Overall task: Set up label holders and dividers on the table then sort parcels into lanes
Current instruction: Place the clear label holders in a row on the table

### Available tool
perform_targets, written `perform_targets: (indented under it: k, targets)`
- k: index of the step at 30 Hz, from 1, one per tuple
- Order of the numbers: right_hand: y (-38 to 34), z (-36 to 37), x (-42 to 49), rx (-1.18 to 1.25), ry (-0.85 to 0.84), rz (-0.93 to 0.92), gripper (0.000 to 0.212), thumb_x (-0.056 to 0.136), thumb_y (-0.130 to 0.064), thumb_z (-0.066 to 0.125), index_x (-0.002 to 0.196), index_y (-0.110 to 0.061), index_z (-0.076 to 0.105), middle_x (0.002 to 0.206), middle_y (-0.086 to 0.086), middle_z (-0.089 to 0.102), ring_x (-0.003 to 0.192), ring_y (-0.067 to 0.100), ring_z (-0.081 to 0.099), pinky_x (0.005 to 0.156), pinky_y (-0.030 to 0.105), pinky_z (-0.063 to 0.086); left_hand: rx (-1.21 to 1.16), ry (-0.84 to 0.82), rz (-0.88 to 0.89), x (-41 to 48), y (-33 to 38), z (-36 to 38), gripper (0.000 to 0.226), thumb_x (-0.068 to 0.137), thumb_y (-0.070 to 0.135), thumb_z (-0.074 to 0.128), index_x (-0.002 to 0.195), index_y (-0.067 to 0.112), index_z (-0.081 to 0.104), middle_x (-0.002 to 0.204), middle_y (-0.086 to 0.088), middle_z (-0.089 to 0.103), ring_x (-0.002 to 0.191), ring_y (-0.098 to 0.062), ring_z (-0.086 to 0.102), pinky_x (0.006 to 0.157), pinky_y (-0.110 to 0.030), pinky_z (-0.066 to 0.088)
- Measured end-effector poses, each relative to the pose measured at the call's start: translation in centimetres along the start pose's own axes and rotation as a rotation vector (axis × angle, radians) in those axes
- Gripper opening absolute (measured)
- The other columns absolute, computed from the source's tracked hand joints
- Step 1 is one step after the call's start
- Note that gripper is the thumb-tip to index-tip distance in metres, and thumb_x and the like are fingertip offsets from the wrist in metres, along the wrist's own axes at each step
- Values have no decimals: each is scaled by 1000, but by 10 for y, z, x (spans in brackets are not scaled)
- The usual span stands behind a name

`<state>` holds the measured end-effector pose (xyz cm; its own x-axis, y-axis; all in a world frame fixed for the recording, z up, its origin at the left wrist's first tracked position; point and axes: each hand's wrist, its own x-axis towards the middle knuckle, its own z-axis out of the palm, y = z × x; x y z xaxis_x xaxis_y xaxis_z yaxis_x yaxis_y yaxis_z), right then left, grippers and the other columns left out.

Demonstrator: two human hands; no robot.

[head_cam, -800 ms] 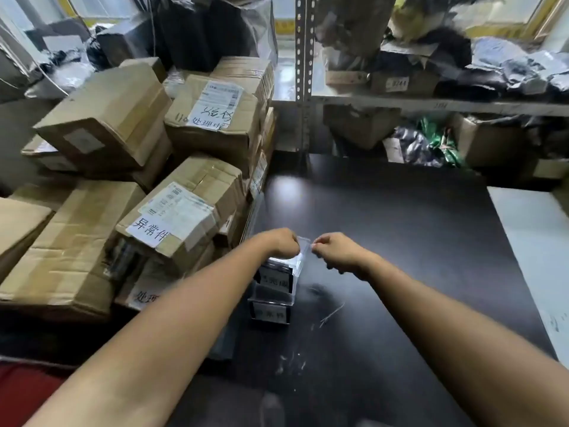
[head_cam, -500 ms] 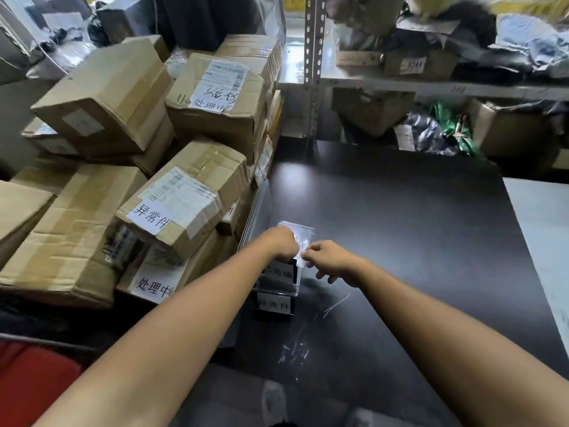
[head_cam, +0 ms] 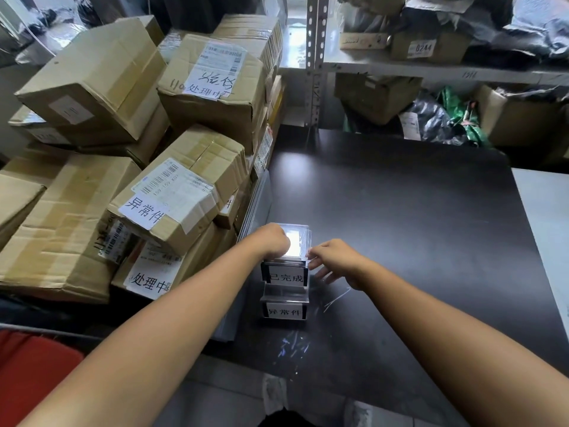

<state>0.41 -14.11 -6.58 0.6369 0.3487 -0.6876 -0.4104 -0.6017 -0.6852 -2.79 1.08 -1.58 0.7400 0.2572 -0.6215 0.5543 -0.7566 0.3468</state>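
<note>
Now our left hand (head_cam: 272, 241) grips the clear acrylic label holder (head_cam: 297, 241) just behind the black-edged holder marked 已完成 (head_cam: 286, 277), while our right hand (head_cam: 335, 260), fisted a moment ago, pinches its right edge, so setup continues, with brown cardboard parcels (head_cam: 181, 192) unsorted left of it.

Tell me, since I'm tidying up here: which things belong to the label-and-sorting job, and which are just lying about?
Job: clear holder, held by left hand and right hand; two labelled holders; parcels; table.
Lying about: shelf; bags on it.
</note>
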Motion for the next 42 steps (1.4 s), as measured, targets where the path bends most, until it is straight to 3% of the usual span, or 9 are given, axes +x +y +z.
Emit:
perform_targets:
  k: [5, 9, 15, 20, 23, 26, 30, 38, 42]
  targets:
    - [-5, 4, -5, 50, 12, -7, 24, 98, -15, 52, 104, 2, 67, 88, 10, 66, 68, 23, 56, 55, 27, 45, -20, 54, 1, -2, -3, -5, 36, 98, 9, 39, 125, 2, 61, 124, -21, 62, 96, -36, 60, 70, -29, 43]
    - [-5, 6, -9, -8, 43, -35, 24, 99, -16, 53, 107, 0, 69, 90, 8, 68, 72, 20, 57, 60, 28, 44, 48, 74, -15, -7, -7, 0, 34, 97, 11, 42, 125, 3, 60, 122, -21, 62, 108, -36, 64, 57, -27, 41]
    - [-5, 6, -17, 15, 118, -90, 21, 97, -10, 53, 107, -1, 70, 93, 11, 67, 77, 18, 54, 61, 27, 39, -106, 109, 10, -18, -6, 0, 35, 94, -2, 45, 117, 6, 69, 120, -17, 65, 114, -34, 61, 93, -38, 51]
    - [-8, 1, -20, 100, 195, -169, 16, 97, -8, 58, 105, -6, 72, 95, 10, 70, 73, 14, 58, 57, 18, 43, -276, 280, 48, -18, -9, -4, 33, 89, -8, 47, 95, 11, 73, 104, -8, 64, 104, -26, 60, 87, -32, 52]
    - [-16, -1, -24, 214, 275, -222, 16, 99, -6, 55, 95, -9, 70, 90, 9, 70, 72, 14, 60, 62, 22, 48, -568, 356, 42, -9, -11, -10, 39, 85, -16, 45, 76, 14, 68, 88, -5, 63, 90, -24, 61, 76, -33, 55]
    - [-28, -7, -29, 376, 344, -238, 24, 101, -5, 52, 86, -15, 67, 85, 5, 68, 74, 16, 62, 65, 27, 52, -975, 319, -10, -9, -6, -21, 39, 84, -21, 39, 82, 9, 64, 81, -8, 59, 69, -19, 56, 62, -29, 51]
    - [-44, -16, -31, 545, 400, -224, 13, 99, -6, 55, 93, -8, 65, 83, 6, 65, 73, 18, 58, 66, 24, 50, -1202, 238, -39, -9, 6, -35, 31, 87, -16, 40, 84, 5, 63, 77, -8, 60, 59, -15, 53, 56, -23, 54]
    - [-75, -43, -32, 789, 475, -194, 21, 98, -14, 51, 81, -10, 64, 80, 6, 64, 68, 15, 61, 68, 22, 53, -1384, 90, -13, 1, 28, -61, 22, 96, -6, 37, 94, 7, 55, 83, -12, 60, 73, -22, 58, 77, -37, 54]
    - [-79, -53, -19, 790, 473, -195, 23, 96, -15, 54, 99, 1, 70, 91, 15, 69, 86, 22, 69, 95, 36, 54, -1437, 124, -24, 15, 42, -63, 22, 96, -6, 38, 91, 6, 56, 83, -12, 60, 73, -21, 58, 77, -35, 53]
